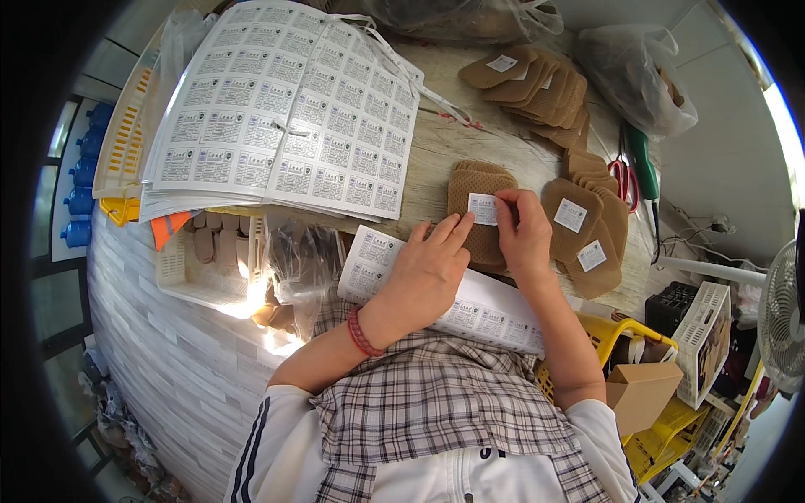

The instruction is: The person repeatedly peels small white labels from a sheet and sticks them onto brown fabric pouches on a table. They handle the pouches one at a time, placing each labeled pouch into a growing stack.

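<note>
A stack of brown mesh-textured pads with rounded corners lies on the table in front of me. A small white printed label is on the top pad. My right hand pinches the label's right edge between thumb and fingers. My left hand has its fingers stretched out, their tips at the pad's left side beside the label. Below that hand, a sheet of labels rests across my lap at the table's edge. Labelled pads lie fanned out to the right of my right hand.
Large label sheets are piled at the left. More labelled pads overlap at the back, near a clear plastic bag. Red-handled scissors and a green-handled tool lie right. Yellow crates stand below, with a fan beyond.
</note>
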{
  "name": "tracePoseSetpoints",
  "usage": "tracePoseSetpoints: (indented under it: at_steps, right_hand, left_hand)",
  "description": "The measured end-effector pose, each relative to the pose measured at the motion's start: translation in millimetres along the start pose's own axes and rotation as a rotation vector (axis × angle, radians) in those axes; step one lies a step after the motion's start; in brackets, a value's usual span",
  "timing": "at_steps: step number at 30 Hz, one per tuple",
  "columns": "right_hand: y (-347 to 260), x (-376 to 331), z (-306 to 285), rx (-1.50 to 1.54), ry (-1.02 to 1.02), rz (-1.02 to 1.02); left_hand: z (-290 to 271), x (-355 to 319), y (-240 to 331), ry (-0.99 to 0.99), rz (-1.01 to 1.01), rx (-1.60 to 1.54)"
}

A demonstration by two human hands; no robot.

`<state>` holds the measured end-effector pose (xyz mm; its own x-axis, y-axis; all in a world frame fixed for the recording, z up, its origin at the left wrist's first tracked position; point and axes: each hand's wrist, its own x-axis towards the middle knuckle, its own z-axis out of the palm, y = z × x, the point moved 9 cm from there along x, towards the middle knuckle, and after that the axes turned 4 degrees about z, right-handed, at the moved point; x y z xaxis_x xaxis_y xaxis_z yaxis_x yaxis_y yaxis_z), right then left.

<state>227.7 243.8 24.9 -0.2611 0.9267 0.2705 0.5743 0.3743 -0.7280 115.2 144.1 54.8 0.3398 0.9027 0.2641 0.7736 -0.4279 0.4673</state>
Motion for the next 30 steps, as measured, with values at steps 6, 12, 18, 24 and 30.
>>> tracePoseSetpoints:
  at_steps: [6, 12, 18, 24, 30]
  right_hand:
    - [-12, -1, -2, -0.128, -0.002, 0.001]
    - [5, -6, -7, -0.175, 0.108, -0.002]
    - [9, -6, -12, -0.157, 0.193, -0.008]
    - [-5, -5, -17, -0.146, 0.275, -0.194]
    - [21, -4, -20, 0.107, 0.135, 0.079]
  left_hand:
    - [3, -1, -1, 0.0, 0.0, 0.01]
    - [3, -2, 1, 0.021, 0.006, 0.027]
    - [4, -2, 1, 0.017, 0.018, 0.017]
    - [3, -8, -1, 0.076, 0.021, -0.032]
    - [4, -10, 1, 0.063, 0.03, -0.006]
